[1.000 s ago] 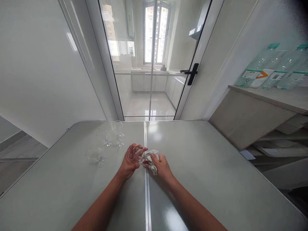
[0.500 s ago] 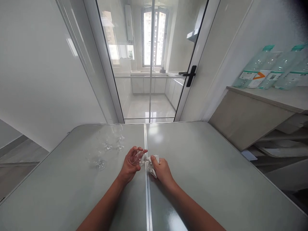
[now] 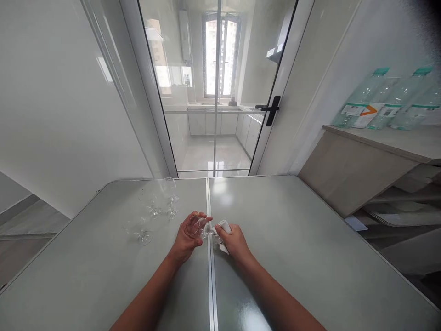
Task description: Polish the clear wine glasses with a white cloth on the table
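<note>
My left hand is wrapped round the bowl of a clear stemmed glass, which is tipped on its side with its foot toward the right. In my right hand is a crumpled white cloth, pinched at the foot end of that glass. The cloth and fingers partly cover the foot. To the left, clear of my hands, several stemmed glasses stand on the table, among them a near glass and a far glass.
The grey-green table has a metal seam down its middle. Past its far edge is a glass door with a black handle. At the right, several plastic bottles stand on a shelf unit.
The cloth has shifted and refolded in my right hand around the glass's foot, showing more of the foot below. My left hand holds the glass in nearly the same place.
</note>
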A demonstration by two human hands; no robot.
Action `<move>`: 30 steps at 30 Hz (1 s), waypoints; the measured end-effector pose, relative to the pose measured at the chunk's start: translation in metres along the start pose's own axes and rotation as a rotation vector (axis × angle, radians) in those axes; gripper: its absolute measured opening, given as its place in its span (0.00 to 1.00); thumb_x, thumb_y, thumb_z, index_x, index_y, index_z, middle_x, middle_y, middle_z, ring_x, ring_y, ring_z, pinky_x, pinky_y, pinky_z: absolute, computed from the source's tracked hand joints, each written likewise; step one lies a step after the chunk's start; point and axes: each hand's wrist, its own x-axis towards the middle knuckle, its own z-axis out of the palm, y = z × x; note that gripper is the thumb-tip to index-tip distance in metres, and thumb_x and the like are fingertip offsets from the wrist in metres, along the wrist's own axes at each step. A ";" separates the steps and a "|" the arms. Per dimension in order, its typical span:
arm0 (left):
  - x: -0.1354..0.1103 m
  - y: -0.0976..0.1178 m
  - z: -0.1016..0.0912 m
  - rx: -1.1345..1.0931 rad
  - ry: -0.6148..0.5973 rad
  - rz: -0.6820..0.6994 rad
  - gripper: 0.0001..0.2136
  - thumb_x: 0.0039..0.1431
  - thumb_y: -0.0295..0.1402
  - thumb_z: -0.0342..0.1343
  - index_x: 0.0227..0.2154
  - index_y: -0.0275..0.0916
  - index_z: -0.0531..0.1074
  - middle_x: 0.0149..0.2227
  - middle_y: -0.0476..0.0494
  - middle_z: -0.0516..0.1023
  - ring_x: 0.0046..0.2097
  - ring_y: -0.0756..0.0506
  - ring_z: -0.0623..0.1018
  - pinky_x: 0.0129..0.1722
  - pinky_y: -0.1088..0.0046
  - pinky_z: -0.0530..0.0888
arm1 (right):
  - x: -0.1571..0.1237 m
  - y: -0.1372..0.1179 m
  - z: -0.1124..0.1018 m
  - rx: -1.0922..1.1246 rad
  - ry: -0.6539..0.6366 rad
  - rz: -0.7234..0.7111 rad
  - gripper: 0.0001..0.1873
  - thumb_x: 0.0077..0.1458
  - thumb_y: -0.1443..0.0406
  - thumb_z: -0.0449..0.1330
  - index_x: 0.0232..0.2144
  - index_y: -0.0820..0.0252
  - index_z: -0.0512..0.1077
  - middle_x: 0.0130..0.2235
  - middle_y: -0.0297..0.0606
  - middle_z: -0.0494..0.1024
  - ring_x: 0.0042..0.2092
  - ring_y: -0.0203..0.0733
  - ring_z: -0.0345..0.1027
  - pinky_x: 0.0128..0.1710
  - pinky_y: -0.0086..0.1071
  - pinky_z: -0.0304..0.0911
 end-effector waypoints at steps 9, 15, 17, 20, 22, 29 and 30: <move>0.004 0.001 0.004 -0.013 0.035 0.027 0.34 0.40 0.36 0.77 0.53 0.52 0.73 0.54 0.44 0.74 0.62 0.31 0.72 0.65 0.52 0.63 | -0.008 -0.010 -0.009 -0.301 0.257 -0.348 0.18 0.62 0.52 0.59 0.24 0.55 0.70 0.25 0.36 0.71 0.28 0.42 0.61 0.33 0.34 0.54; 0.006 0.000 0.009 0.038 0.000 0.004 0.36 0.45 0.39 0.75 0.58 0.47 0.71 0.64 0.34 0.70 0.70 0.33 0.61 0.69 0.50 0.55 | -0.024 -0.029 0.000 -0.041 -0.157 -0.446 0.19 0.68 0.56 0.53 0.56 0.55 0.69 0.50 0.44 0.76 0.49 0.49 0.70 0.51 0.39 0.62; 0.005 -0.001 0.007 0.038 -0.034 -0.010 0.36 0.45 0.41 0.75 0.59 0.47 0.70 0.67 0.34 0.66 0.72 0.33 0.57 0.70 0.50 0.52 | -0.025 -0.023 0.006 -0.074 -0.237 -0.431 0.19 0.65 0.60 0.56 0.57 0.56 0.68 0.53 0.46 0.75 0.52 0.51 0.68 0.53 0.41 0.61; 0.002 0.001 0.006 0.007 -0.079 -0.001 0.36 0.44 0.43 0.75 0.58 0.48 0.72 0.65 0.35 0.69 0.71 0.33 0.57 0.70 0.48 0.52 | -0.022 -0.009 0.012 -0.177 -0.250 -0.462 0.12 0.60 0.68 0.57 0.46 0.57 0.72 0.46 0.44 0.76 0.46 0.50 0.68 0.48 0.40 0.62; 0.001 0.003 0.007 -0.030 -0.104 -0.009 0.36 0.43 0.44 0.75 0.57 0.48 0.72 0.63 0.36 0.71 0.71 0.32 0.58 0.69 0.45 0.56 | -0.018 -0.003 0.012 -0.197 -0.256 -0.480 0.07 0.58 0.71 0.55 0.36 0.57 0.72 0.38 0.40 0.76 0.38 0.46 0.67 0.42 0.37 0.62; 0.000 0.005 0.007 -0.065 -0.101 -0.027 0.35 0.43 0.45 0.75 0.56 0.46 0.73 0.62 0.36 0.71 0.71 0.30 0.57 0.67 0.42 0.59 | -0.015 -0.022 0.004 -0.042 -0.397 -0.445 0.04 0.58 0.68 0.59 0.34 0.57 0.75 0.37 0.36 0.77 0.38 0.43 0.68 0.41 0.33 0.61; 0.001 0.004 0.005 -0.078 -0.103 -0.016 0.35 0.43 0.45 0.75 0.56 0.47 0.73 0.62 0.37 0.72 0.71 0.30 0.58 0.67 0.42 0.59 | -0.015 -0.023 0.003 -0.010 -0.399 -0.422 0.05 0.58 0.66 0.60 0.35 0.58 0.76 0.37 0.36 0.77 0.38 0.43 0.68 0.41 0.33 0.61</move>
